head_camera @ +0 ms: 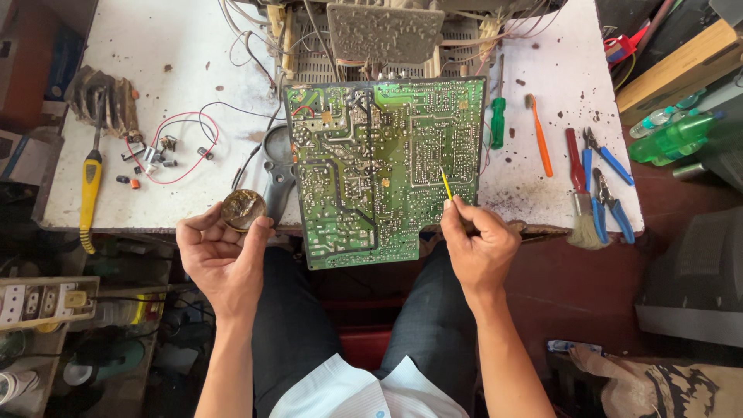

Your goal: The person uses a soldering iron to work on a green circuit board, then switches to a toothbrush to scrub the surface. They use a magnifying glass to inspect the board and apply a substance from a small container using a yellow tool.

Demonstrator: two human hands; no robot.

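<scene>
- One big green circuit board (385, 166) is lying flat, partly on the white table (155, 46) and partly hanging over the front edge above the person's lap.
- The right hand (478, 246) is pinching one thin yellow stick (446, 185) with closed fingers. The stick is slanting up and a bit left, and its tip is touching the board.
- The left hand (222, 259) is curling its fingers around one small round tin (243, 209), just beside the board's left edge.
- Two screwdrivers are lying on the table: one yellow screwdriver (90, 193) and one green screwdriver (498, 122).
- One orange brush (540, 137) is lying nearby.
</scene>
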